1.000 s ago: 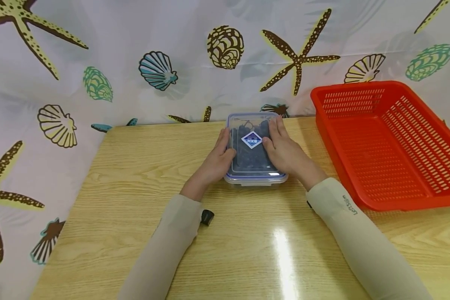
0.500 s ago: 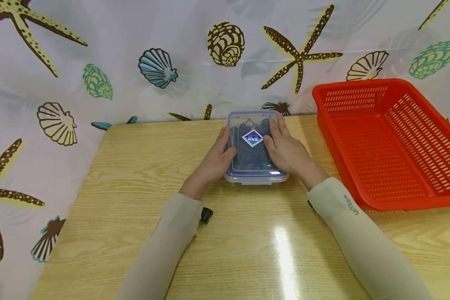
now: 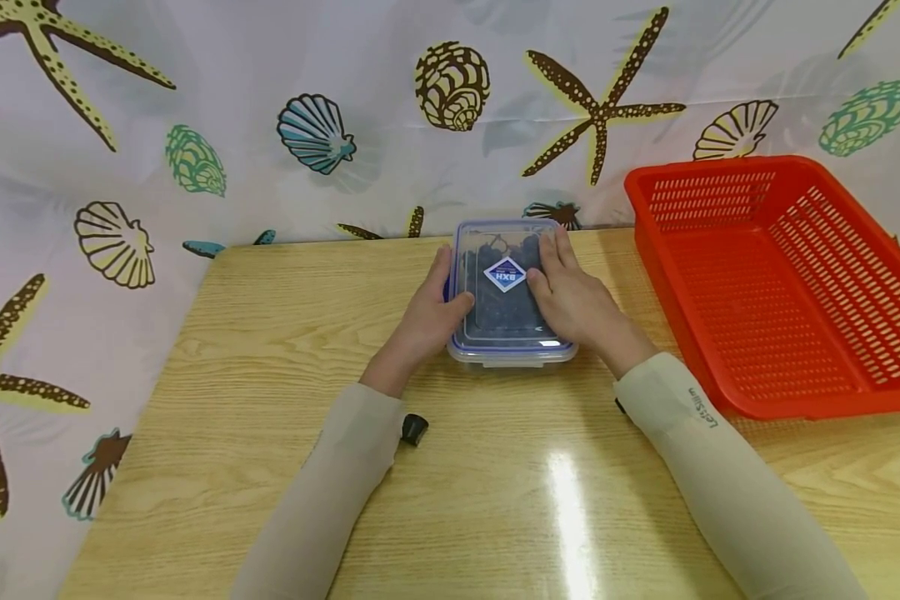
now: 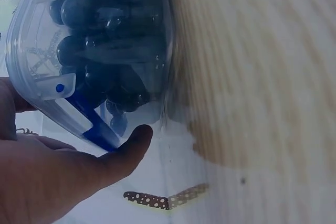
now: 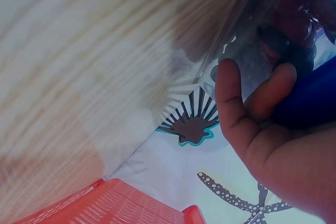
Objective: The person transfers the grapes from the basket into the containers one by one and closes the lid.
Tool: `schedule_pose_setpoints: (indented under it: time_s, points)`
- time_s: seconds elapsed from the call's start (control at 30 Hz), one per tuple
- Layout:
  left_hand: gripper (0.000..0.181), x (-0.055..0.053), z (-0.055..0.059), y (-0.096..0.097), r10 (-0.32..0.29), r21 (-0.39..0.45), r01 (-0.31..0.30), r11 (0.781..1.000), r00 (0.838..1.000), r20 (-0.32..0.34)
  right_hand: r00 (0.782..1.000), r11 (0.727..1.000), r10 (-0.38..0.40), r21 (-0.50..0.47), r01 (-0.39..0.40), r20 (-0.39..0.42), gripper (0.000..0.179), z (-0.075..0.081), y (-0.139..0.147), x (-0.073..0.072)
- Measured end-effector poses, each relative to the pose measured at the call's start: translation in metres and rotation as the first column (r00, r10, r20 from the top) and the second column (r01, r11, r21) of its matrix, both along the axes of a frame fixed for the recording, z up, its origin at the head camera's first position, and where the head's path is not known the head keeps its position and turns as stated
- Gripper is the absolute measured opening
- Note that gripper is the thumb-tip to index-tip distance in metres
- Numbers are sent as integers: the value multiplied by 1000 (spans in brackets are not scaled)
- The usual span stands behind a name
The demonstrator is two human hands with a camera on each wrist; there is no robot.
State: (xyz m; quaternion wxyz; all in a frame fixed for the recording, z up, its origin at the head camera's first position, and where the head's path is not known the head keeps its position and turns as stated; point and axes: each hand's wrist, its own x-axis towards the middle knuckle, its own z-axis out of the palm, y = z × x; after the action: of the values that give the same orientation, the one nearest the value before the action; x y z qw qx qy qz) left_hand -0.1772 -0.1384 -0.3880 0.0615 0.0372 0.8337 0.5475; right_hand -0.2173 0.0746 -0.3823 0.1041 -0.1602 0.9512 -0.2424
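Note:
A clear plastic food container (image 3: 506,321) with a blue-edged lid lies on the table, with dark grapes (image 4: 121,40) inside. My left hand (image 3: 431,312) holds its left side, thumb on the lid's edge. In the left wrist view, a finger touches the blue latch flap (image 4: 93,124), which tilts out from the wall. My right hand (image 3: 577,304) grips the right side, thumb and two fingers over the lid. Two more fingers (image 5: 228,85) of it curl by the container's side, near another blue latch (image 5: 310,98) in the right wrist view. The left thumb's contact is hidden in the left wrist view.
A red slotted plastic basket (image 3: 690,308) stands to the right, close to my right forearm. The wooden table (image 3: 270,350) ends at a hanging cloth (image 3: 232,100) printed with shells and starfish. A small black object (image 3: 414,429) shows beside my left sleeve.
My left fingers have shifted slightly outward, and a blue latch flap now shows at the container's left side in the head view. The right hand and container stay nearly where they were.

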Motion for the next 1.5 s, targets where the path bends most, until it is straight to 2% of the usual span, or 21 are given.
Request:
schedule_pose_setpoints:
  time_s: [0.13,0.3,0.5,0.6,0.83,1.07,1.3,1.5]
  points:
    - [79,0,1,1,16,-24,-17,1000,999,-44,1000,1000,0,1,0,-1,68,0,0,0]
    - [76,1,3,5,-3,-61,-1,998,997,-79,1000,1000,2,2,-2,-2,68,1,1,0]
    - [70,1,3,7,-78,-76,72,995,993,-87,1000,1000,6,-3,-6,0,68,0,2,0]
    - [66,1,1,8,-118,-114,106,988,987,-108,1000,1000,8,-5,-8,1,68,0,2,0]
    - [59,1,0,8,-157,-225,123,966,977,-141,1000,1000,14,1,-14,-1,68,-1,1,-1]
    - [57,2,4,10,-153,-273,116,955,981,-118,1000,1000,18,5,-18,-14,68,0,1,0]
    - [61,1,3,14,-144,-300,92,950,977,-157,1000,1000,25,8,-25,-12,68,1,2,1]
    - [59,2,2,13,-131,-317,81,945,982,-139,1000,1000,20,8,-20,-7,69,2,0,0]
